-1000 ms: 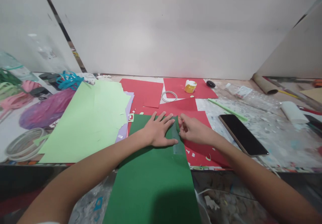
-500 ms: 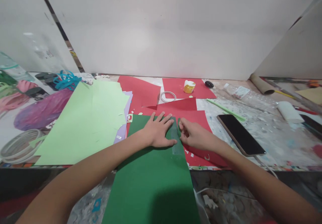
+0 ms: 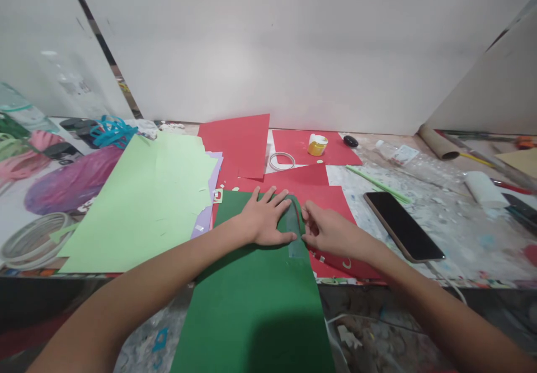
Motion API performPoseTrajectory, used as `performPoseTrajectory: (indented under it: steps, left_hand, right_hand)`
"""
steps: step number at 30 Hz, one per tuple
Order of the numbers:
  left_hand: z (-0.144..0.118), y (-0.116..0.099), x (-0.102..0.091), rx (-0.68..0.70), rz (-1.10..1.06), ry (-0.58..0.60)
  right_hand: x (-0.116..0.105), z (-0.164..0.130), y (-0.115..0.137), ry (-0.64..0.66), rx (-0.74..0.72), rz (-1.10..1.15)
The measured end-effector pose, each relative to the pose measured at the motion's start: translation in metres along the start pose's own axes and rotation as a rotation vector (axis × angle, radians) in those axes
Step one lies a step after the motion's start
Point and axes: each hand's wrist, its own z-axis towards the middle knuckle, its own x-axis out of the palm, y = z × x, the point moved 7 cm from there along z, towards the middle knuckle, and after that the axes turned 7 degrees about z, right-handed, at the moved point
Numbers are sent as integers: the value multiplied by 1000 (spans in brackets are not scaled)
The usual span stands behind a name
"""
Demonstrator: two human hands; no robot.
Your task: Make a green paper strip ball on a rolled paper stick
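White boards back a paint-spattered worktable strewn with paper; a dark green sheet lies in the middle and overhangs the near edge; the left hand lies flat on it, fingers spread open, pressing beside a clear ruler; the right hand pinches the sheet's lifted right edge between thumb and fingers, just beside the ruler; red sheets lie under and behind; light green paper to the left; a black phone to the right

Single head-worn camera, looking forward and down, close over table edge, wall beyond.
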Motion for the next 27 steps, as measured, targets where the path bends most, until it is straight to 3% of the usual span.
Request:
performPoseTrajectory:
  steps: [7, 18, 27]
  left_hand:
    - [0, 0, -1, -6, 6, 4]
    - [1, 0, 0, -2, 5, 3]
    - [1, 1, 2, -2, -4, 0]
  right_hand:
    - [5, -8, 2, -54, -61, -6]
    - [6, -16, 3, -24, -7, 11]
    - [11, -18, 10, -66, -59, 1]
